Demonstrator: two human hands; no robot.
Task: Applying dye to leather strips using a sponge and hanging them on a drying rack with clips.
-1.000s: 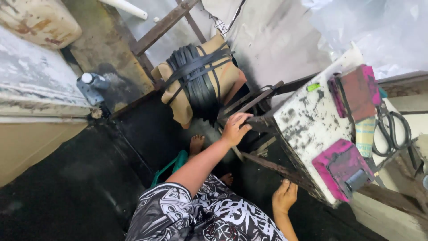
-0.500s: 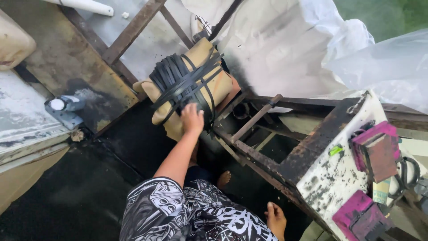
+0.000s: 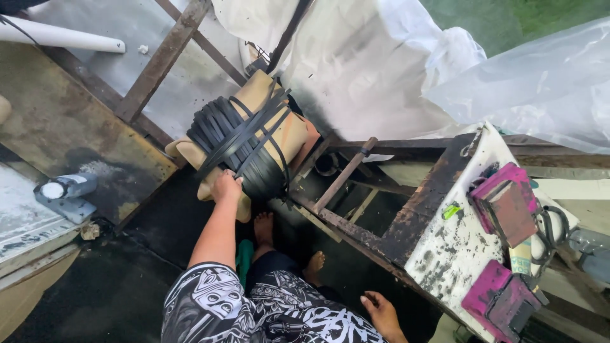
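Below the tan roll [image 3: 267, 121] wound with black strap [image 3: 232, 143], left hand [image 3: 227, 188] reaches up, fingers closed on strap at the roll's lower edge. Right hand [image 3: 383, 312] hangs low right of the roll, near the rusty frame [image 3: 356, 184], fingers loosely open, holding nothing. White stained surface [image 3: 445, 254] further right carries pink blocks [image 3: 505, 203] and scissors [image 3: 551, 230].

A reel [image 3: 251, 136] wound with strapping [image 3: 238, 143] stands ahead of the person, the left hand [image 3: 227, 186] touching its near side. To its right stands a metal frame [image 3: 356, 190], then a worktable [image 3: 457, 248] bearing boxes [image 3: 505, 206]. The right hand [image 3: 381, 311] hangs near the table's front edge.
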